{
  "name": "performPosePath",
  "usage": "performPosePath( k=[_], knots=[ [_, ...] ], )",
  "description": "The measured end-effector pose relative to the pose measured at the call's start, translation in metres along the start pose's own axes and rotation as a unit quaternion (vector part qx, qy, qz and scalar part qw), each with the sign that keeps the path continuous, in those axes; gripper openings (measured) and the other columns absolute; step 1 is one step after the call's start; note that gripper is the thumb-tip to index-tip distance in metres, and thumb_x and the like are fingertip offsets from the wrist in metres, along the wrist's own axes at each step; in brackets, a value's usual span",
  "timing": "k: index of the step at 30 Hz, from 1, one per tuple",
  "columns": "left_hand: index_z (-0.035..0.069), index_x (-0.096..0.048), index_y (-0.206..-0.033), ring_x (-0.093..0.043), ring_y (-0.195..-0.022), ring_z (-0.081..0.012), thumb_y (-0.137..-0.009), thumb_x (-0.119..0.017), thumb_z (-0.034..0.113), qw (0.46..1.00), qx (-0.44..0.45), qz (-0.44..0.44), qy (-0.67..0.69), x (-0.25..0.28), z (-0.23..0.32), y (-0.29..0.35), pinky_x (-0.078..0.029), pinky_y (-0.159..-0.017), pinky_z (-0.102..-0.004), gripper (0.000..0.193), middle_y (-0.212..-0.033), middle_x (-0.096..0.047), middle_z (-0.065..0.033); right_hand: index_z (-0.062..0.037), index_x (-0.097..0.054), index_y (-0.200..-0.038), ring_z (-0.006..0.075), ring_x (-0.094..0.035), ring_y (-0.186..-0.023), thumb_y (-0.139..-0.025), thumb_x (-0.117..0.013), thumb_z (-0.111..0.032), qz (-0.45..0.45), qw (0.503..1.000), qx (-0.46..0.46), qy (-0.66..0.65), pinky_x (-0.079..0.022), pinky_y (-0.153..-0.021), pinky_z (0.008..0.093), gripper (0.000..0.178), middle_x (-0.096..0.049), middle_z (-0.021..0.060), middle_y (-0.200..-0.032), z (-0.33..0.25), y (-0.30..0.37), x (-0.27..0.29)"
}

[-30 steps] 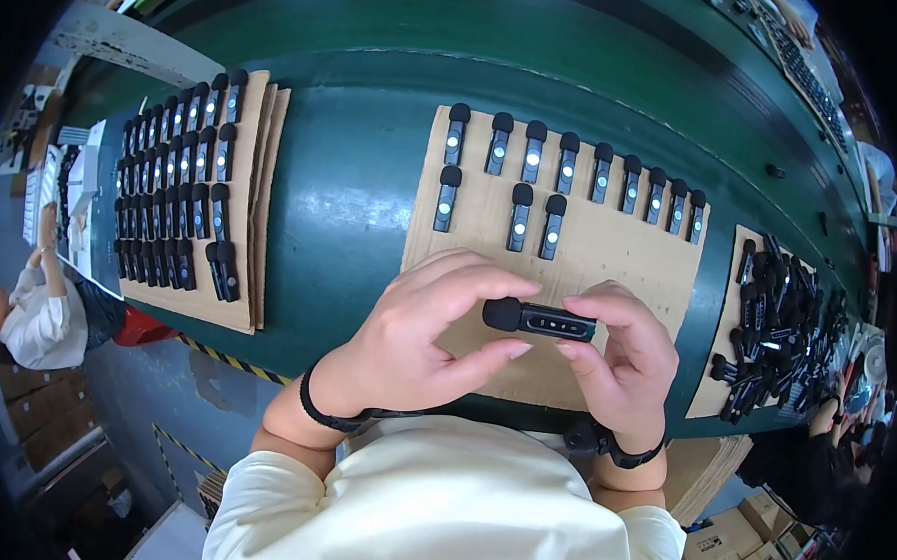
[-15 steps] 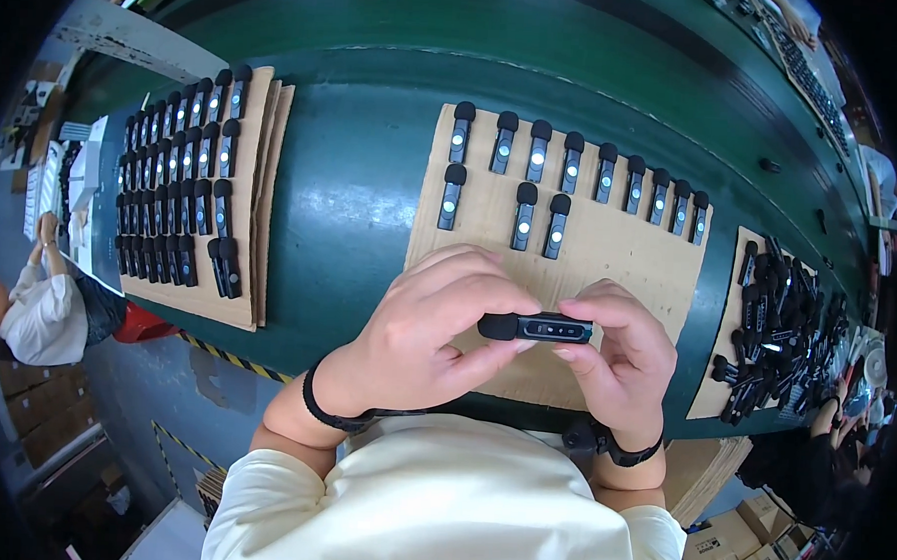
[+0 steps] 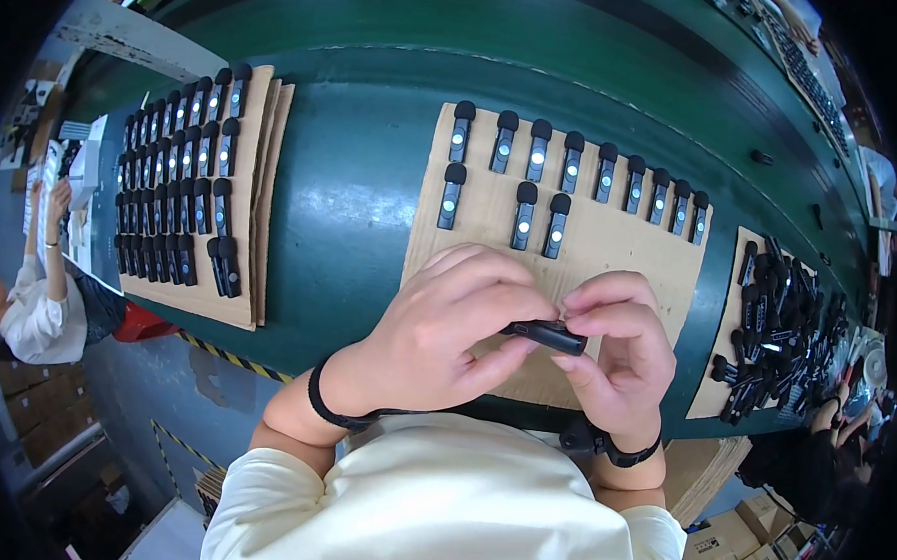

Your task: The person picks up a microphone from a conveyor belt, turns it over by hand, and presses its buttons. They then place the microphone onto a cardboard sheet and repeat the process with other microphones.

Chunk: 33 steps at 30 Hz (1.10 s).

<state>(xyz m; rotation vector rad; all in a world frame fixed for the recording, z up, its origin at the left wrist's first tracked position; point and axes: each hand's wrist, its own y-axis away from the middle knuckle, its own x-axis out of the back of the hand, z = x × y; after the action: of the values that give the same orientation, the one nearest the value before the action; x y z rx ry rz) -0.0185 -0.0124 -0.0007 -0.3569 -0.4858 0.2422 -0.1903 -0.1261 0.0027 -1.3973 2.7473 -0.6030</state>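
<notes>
Between my two hands, above the near part of a cardboard sheet, is a small black clip-on microphone. My left hand pinches it from the left, and its fingers cover the foam end. Thumb and fingers of my right hand close on the right end. The microphone is tilted, with a narrow dark side showing. Similar microphones with foam caps, such as one on the left, lie on the sheet beyond my hands, a full row at the back and several in front. Each has a lit round spot.
On the left, stacked cardboard carries several rows of the same microphones. A loose heap of microphones lies on cardboard at the right. All rest on a green table. A person in white sits far left; another person's arm shows at right.
The microphone has been rolled and tipped between my fingers, so its face with small markings no longer shows. My right fingers have shifted onto it. The person at left has raised their hands.
</notes>
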Motion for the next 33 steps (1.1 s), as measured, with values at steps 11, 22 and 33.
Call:
performPosePath(
  k=[11, 22, 33],
  knots=[
    [0.006, -0.064, -0.104, -0.061, -0.096, -0.0302, -0.074, -0.078, 0.015, 0.984, 0.071, -0.091, -0.134, -0.006, -0.011, 0.024, -0.049, -0.082, -0.0398, 0.035, -0.106, -0.063, -0.0100, -0.0006, -0.061, -0.102, 0.0221, -0.062, -0.090, -0.080, -0.070, 0.004, -0.034, 0.990, -0.081, 0.114, -0.050, -0.080, 0.0309, 0.024, -0.064, 0.0140, -0.104, 0.007, 0.005, 0.015],
    [0.006, -0.064, -0.102, -0.059, -0.103, -0.0272, -0.075, -0.076, 0.017, 0.957, 0.098, -0.144, -0.230, -0.002, -0.017, 0.049, -0.046, -0.089, -0.0389, 0.031, -0.111, -0.061, -0.0084, -0.0011, -0.059, -0.100, 0.0275, -0.066, -0.089, -0.077, -0.070, 0.007, -0.081, 0.960, -0.004, 0.269, -0.055, -0.074, 0.0347, 0.027, -0.065, 0.0137, -0.107, 0.033, -0.024, -0.016],
    [0.005, -0.065, -0.101, -0.059, -0.108, -0.0270, -0.076, -0.076, 0.018, 0.963, 0.097, -0.147, -0.203, 0.004, -0.023, 0.058, -0.046, -0.093, -0.0396, 0.031, -0.119, -0.061, -0.0100, -0.0066, -0.065, -0.098, 0.0280, -0.058, -0.100, -0.071, -0.074, -0.006, -0.122, 0.879, 0.076, 0.455, -0.046, -0.086, 0.0422, 0.029, -0.061, 0.0084, -0.106, 0.053, -0.019, -0.054]
  ],
)
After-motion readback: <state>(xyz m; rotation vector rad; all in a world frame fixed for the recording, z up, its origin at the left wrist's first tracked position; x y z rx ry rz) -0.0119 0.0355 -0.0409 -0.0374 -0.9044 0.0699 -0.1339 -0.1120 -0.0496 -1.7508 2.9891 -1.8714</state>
